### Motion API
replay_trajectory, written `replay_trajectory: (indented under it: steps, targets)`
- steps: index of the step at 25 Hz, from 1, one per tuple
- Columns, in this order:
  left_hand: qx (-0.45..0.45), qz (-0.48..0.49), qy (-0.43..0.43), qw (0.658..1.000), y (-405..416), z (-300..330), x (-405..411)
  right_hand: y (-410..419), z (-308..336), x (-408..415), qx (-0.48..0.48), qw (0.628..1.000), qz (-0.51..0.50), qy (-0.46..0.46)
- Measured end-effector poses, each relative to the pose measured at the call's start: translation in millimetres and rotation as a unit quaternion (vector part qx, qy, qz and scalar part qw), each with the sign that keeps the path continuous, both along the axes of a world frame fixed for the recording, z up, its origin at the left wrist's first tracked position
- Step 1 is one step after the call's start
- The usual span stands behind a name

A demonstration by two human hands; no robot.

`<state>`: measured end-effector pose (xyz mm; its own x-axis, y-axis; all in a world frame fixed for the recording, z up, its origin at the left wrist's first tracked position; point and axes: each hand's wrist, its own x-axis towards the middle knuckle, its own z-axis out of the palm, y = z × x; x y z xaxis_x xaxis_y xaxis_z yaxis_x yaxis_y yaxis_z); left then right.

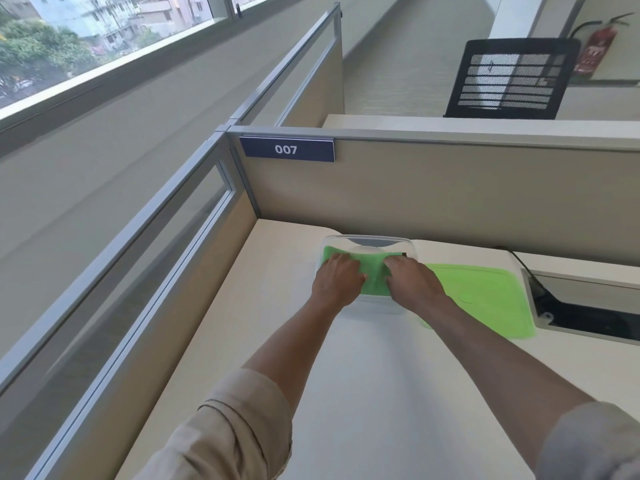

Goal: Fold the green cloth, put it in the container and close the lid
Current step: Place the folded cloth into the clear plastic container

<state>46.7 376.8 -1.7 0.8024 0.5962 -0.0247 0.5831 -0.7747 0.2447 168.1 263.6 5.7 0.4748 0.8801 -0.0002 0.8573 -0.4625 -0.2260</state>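
Head view: two forearms reach out over the desk (pixel 363 393). Left hand (pixel 337 282) and right hand (pixel 414 284) press palms down, fingers curled onto the folded green cloth (pixel 372 275), likely seating it inside the clear container (pixel 410 245). Right of it lies the green lid (pixel 485 299), flat, within reach for closing.
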Motion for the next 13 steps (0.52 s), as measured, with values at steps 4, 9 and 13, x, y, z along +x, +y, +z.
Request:
replay_trajectory:
  steps: [4,9,13]
  targets:
    - [-0.032,-0.005,0.045,0.998,4.9,-1.8,5.7,6.6,-0.6,2.4,-0.06,0.998,-0.011,-0.03]
    - [-0.074,-0.006,0.045,0.996,7.6,-7.0,3.5,11.4,-7.5,3.4,-0.086,0.995,-0.013,-0.04]
    - [-0.07,-0.015,0.017,0.997,5.9,-6.0,-1.5,7.9,-11.0,3.2,-0.063,0.997,-0.02,-0.029]
